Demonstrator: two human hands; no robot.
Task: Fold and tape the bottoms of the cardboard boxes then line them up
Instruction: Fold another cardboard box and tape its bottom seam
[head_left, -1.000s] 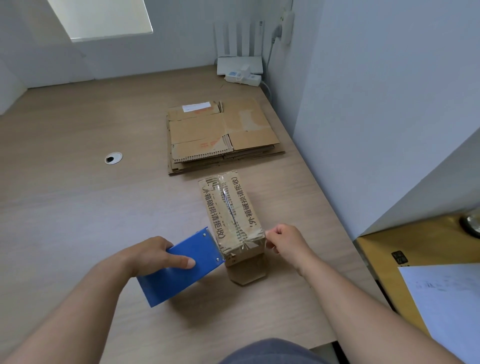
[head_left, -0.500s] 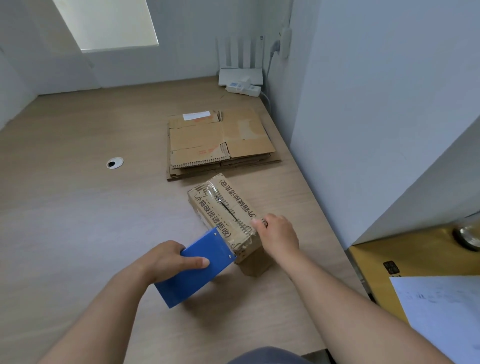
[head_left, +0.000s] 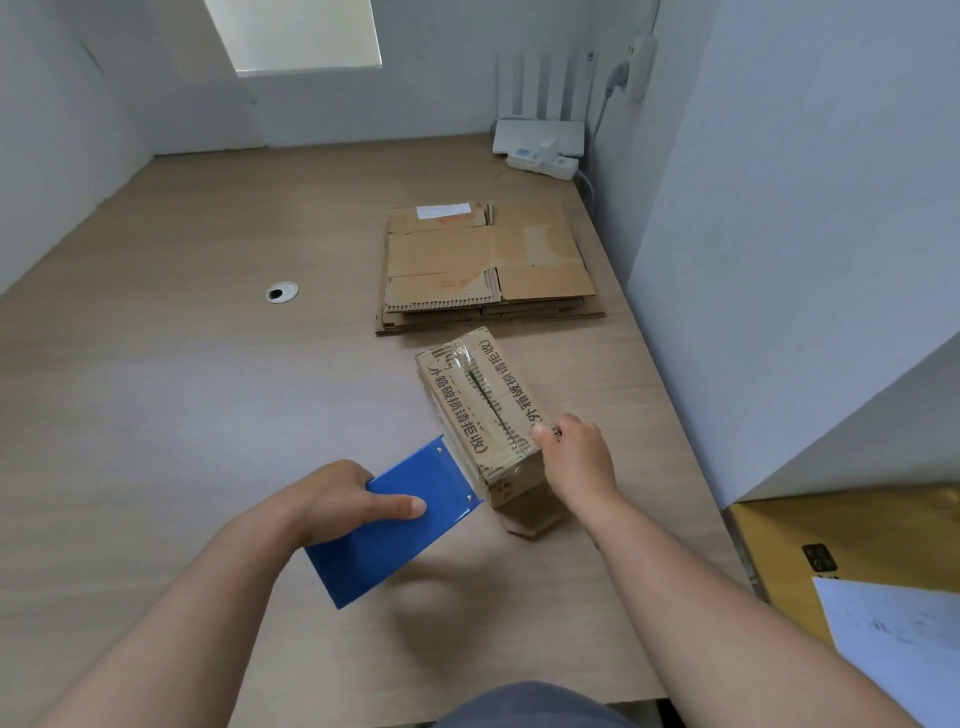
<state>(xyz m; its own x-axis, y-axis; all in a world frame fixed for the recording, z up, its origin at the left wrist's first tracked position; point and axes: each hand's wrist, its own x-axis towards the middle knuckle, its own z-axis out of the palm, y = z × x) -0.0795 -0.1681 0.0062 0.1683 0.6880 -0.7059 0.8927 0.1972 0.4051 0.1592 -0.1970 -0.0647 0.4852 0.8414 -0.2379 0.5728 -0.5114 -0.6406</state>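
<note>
At the bottom edge of the view a fold of grey cloth showed, and both bare forearms reached out from there over the wooden table. The left hand gripped a blue tape dispenser, with the thumb laid flat on its upper face and the fingers curled round its left edge. The dispenser was held low over the table, and its far corner sat just beside the near left side of the cardboard box (whether a strip of tape ran between them could not be told).

The right hand held the box at its near right corner, the thumb pressed on the top edge and the fingers wrapped down the right side. The box stood on the table in front of the person, a little right of centre, with its folded bottom turned up. Clear tape lay along the centre seam, between two rows of black printed characters. A bit of flap showed under the near end, against the table.

Off to the right, beyond the table's edge, was a yellow surface with a white sheet of paper on it.

Just beyond the box lay a stack of flattened boxes, apart from it. To the left of the stack was a round cable hole in the tabletop. At the far right corner, against the wall, stood a white router with a power strip in front of it.
</note>
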